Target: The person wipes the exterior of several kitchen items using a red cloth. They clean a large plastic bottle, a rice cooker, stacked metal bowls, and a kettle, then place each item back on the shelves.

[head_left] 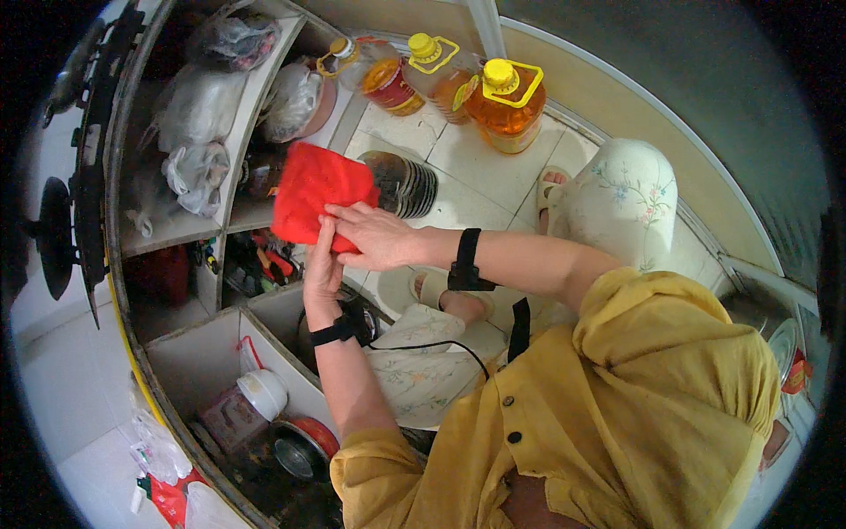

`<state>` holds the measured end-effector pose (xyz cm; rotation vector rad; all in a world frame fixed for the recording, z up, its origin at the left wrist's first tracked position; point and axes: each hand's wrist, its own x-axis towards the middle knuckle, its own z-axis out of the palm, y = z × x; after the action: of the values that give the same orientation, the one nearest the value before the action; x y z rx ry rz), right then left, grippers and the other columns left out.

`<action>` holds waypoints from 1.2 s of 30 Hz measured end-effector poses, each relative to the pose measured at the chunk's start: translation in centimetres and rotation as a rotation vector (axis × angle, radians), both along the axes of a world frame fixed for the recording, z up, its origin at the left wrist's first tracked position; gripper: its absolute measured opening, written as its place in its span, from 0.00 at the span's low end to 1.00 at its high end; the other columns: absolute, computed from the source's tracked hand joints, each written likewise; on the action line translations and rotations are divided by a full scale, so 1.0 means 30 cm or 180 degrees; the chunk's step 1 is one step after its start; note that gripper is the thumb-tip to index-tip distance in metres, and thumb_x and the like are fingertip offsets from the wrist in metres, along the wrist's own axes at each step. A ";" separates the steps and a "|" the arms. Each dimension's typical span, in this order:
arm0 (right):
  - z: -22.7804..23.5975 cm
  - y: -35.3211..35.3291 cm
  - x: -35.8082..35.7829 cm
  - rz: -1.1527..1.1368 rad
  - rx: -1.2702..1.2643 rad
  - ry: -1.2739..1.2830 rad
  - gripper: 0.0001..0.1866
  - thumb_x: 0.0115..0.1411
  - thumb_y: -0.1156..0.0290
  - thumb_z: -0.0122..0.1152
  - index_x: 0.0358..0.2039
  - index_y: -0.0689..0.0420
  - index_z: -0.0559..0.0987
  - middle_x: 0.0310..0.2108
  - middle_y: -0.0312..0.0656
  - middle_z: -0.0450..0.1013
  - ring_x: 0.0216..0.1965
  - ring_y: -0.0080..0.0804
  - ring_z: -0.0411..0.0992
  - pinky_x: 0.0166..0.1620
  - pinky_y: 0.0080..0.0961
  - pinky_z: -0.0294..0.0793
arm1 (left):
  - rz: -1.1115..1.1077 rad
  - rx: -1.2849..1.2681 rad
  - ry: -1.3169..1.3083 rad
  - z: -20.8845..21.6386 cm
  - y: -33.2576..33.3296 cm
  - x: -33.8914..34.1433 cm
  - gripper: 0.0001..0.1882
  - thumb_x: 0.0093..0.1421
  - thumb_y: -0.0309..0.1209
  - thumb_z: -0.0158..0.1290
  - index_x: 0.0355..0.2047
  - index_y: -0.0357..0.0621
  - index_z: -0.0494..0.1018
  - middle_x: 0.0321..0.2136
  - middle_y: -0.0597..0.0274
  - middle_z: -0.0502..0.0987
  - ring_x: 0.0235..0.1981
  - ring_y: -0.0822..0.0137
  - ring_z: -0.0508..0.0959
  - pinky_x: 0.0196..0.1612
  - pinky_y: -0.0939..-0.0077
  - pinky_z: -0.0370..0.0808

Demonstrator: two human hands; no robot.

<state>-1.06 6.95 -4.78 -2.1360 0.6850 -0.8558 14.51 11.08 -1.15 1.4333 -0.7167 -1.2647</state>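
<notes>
A bright red cloth (322,187), apparently folded into a rough square, is held out before the open cabinet. My left hand (323,264) has its fingers at the cloth's near edge; part of them is hidden by the other hand. Across the near right corner lies my right hand (377,234), its fingers over the cloth and its thumb lower down. Black straps circle both wrists. Just beyond the cloth, on the floor, is a dark ribbed plastic container (403,185), partly covered by it.
Yellow-capped oil jugs (509,110) stand on the tiled floor (467,167) at the back. The cabinet (251,115) on the left holds plastic bags (198,106), a white bowl (263,394) and a metal pot (302,451). My knees are close on the right.
</notes>
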 end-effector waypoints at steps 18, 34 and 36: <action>-0.334 -0.160 -0.013 -0.0562 0.0198 0.0171 0.37 0.57 0.71 0.56 0.67 0.60 0.56 0.66 0.57 0.54 0.66 0.54 0.55 0.63 0.46 0.62 | 0.0978 -0.0061 -0.1253 -0.478 -0.086 -0.042 0.26 0.56 0.14 0.44 0.57 0.36 0.65 0.48 0.55 0.74 0.48 0.62 0.75 0.54 0.67 0.71; -0.304 -0.159 -0.045 -0.0391 0.0291 0.0638 0.40 0.56 0.71 0.57 0.69 0.55 0.53 0.68 0.53 0.53 0.65 0.53 0.57 0.64 0.43 0.61 | 0.1306 0.0230 0.1261 -0.277 0.091 0.127 0.27 0.59 0.30 0.53 0.59 0.42 0.64 0.56 0.56 0.72 0.57 0.52 0.72 0.62 0.51 0.67; -0.294 -0.166 -0.043 -0.0411 0.0374 0.0436 0.39 0.57 0.69 0.57 0.67 0.55 0.55 0.66 0.53 0.55 0.64 0.53 0.58 0.64 0.41 0.62 | 0.1348 0.0127 0.1327 -0.246 0.098 0.107 0.28 0.62 0.35 0.52 0.61 0.43 0.63 0.58 0.55 0.70 0.58 0.52 0.70 0.63 0.51 0.66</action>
<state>-2.35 1.97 -13.60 -2.0757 0.9293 -0.7222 17.72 14.03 -8.51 1.2140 -0.0984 -1.1873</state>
